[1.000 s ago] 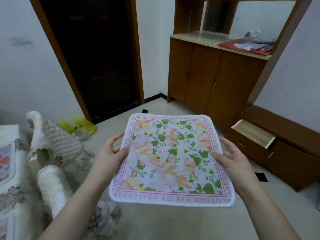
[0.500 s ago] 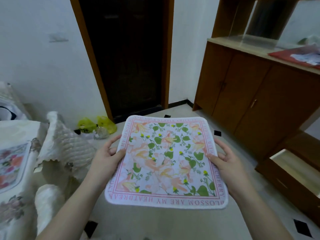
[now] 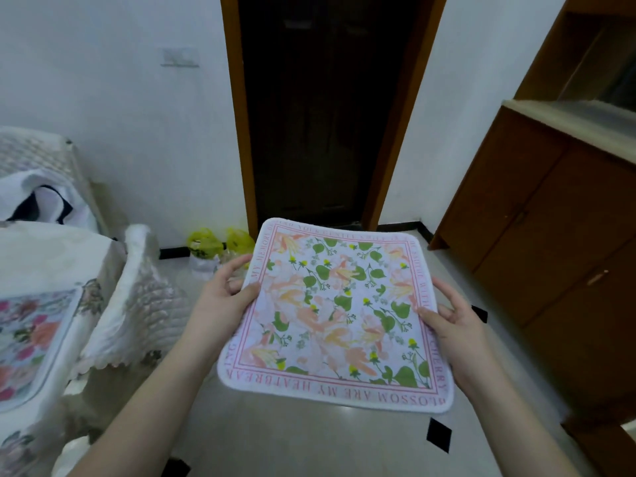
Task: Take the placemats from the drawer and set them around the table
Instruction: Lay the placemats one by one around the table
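Note:
A square floral placemat (image 3: 339, 315) with a pink lettered border is held flat in front of me, over the floor. My left hand (image 3: 220, 297) grips its left edge and my right hand (image 3: 454, 333) grips its right edge, thumbs on top. At the far left stands the table (image 3: 41, 259) under a white cloth, and another flowered placemat (image 3: 31, 339) lies on it. The drawer is out of view.
A chair with a quilted white cover (image 3: 144, 304) stands between me and the table. Yellow bags (image 3: 220, 244) lie on the floor by a dark doorway (image 3: 327, 108). A brown wooden cabinet (image 3: 550, 228) lines the right wall. A white bag (image 3: 44, 201) sits beyond the table.
My view has swung left: the cabinet and open drawer slid off to the right, and the table with its chair came further into view. Both hands kept hold of the placemat.

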The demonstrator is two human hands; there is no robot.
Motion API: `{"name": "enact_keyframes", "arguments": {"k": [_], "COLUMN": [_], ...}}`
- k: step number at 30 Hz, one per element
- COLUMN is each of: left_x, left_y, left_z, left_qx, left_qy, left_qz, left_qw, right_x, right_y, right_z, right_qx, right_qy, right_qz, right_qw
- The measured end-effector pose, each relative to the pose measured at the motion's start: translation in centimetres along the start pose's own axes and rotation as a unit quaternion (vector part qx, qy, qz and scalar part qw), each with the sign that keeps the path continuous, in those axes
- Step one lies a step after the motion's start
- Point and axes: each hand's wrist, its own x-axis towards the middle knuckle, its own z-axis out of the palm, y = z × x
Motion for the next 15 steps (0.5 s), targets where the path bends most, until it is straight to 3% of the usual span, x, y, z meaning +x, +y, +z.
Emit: {"name": "enact_keyframes", "arguments": {"k": [15], "left_x": [17.0], "left_y": [1.4], "left_z": [2.7], "left_qx": [0.026], "left_qy": [0.112], "left_qz": [-0.015], "left_qw": [0.993], "right_x": [23.3], "right_y": [-4.3], "right_z": [5.0], "right_qx": [-0.026], "right_qy": [-0.113], "right_qz": [-0.002], "right_qw": [0.993]}}
